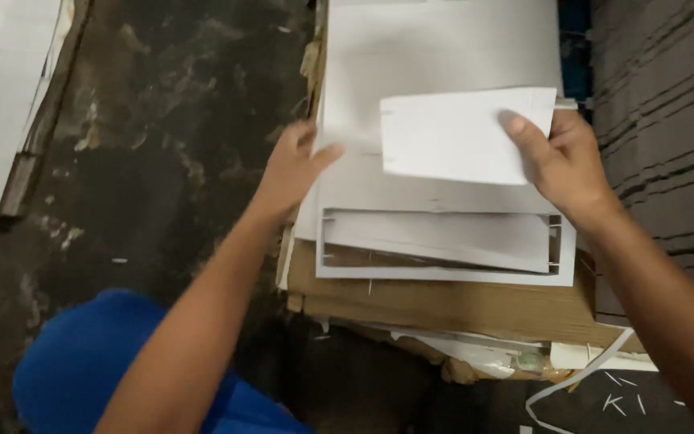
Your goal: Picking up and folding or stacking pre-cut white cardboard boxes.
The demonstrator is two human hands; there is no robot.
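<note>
Right hand (565, 165) pinches small white card (458, 135) by its right edge, thumb on top; left hand (292, 165) open, steadying left edge of white sheet stack (411, 56) beneath; best keep stack pinned, lift card flat

Left hand (295, 165) motion-blurred; right fingers hidden behind white card (455, 135)

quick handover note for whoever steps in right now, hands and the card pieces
Right hand: pinching a small white card piece by its right edge, thumb on top.
Left hand: open, flat on the left edge of the white sheet stack.
Below: a cut-out white frame on brown cardboard.
Done: small piece lifted clear of the stack.
Left: it is not yet set down anywhere.
</note>
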